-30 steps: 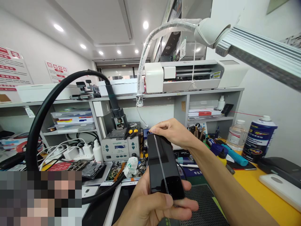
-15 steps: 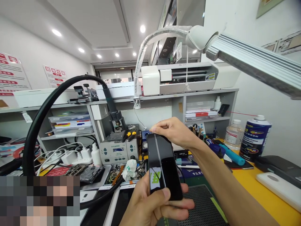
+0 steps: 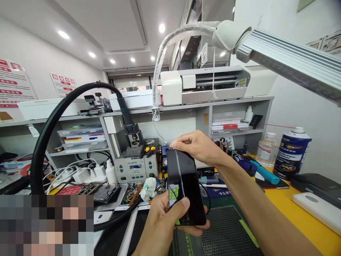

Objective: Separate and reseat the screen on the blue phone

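A black smartphone (image 3: 193,185) with a dark, glossy screen is held tilted in front of me. Reflections cross the glass: a pale streak and a green-and-white patch at the lower left. My left hand (image 3: 167,217) is wrapped round the phone's lower end from below, its thumb lying on the screen. At the phone's top edge is my right hand (image 3: 193,144), thumb and fingertips pinched together by the upper left corner. Whether something thin is between those fingertips, I cannot make out. Below the phone lies a dark perforated mat (image 3: 226,231).
A grey soldering station (image 3: 133,169) with a thick black hose (image 3: 39,149) stands left. Crumpled tissue (image 3: 148,189) lies on a tray of parts. To the right are a spray can (image 3: 291,154), a clear bottle (image 3: 266,151) and a white power bank-like slab (image 3: 317,213). A lamp (image 3: 287,57) hangs overhead.
My left thumb has moved up the screen slightly, and the left fingers under the phone have drawn in. My right hand stays pinched at the top edge. The view has shifted a little.
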`<state>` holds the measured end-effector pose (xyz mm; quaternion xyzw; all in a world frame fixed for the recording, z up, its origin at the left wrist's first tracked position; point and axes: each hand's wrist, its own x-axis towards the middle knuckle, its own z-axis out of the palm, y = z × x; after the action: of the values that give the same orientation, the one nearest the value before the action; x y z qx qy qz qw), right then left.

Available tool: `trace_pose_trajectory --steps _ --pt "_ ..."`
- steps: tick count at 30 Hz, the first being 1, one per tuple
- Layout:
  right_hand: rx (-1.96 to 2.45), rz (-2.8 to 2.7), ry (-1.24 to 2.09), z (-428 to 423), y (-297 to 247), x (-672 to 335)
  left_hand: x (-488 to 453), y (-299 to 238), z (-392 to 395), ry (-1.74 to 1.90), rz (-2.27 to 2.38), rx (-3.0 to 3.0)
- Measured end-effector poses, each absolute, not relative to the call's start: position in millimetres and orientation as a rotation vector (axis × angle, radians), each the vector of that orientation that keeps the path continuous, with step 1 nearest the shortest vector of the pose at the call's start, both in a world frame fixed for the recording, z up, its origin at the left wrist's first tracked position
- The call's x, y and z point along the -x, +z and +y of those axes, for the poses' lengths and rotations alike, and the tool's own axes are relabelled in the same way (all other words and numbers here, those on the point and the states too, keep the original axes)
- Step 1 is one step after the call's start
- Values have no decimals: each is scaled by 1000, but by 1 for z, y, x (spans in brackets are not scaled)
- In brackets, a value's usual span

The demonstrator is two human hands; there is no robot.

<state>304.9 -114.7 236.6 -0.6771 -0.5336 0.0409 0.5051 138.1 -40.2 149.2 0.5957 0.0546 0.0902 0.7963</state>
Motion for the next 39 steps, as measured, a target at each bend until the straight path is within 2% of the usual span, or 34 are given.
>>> trace_pose_trajectory --steps 10,21,30,39 --pt "1624 -1256 221 -109 232 -307 -140 150 -36 197 145 -1304" --pt "1665 -1257 184 -109 228 -312 -131 150 -16 -31 -79 -1039" --pt "1490 -1255 164 -120 235 -316 -136 146 -10 -11 66 -963" --pt "1212 -1333 564 -152 250 -305 -139 143 -9 127 223 -808"
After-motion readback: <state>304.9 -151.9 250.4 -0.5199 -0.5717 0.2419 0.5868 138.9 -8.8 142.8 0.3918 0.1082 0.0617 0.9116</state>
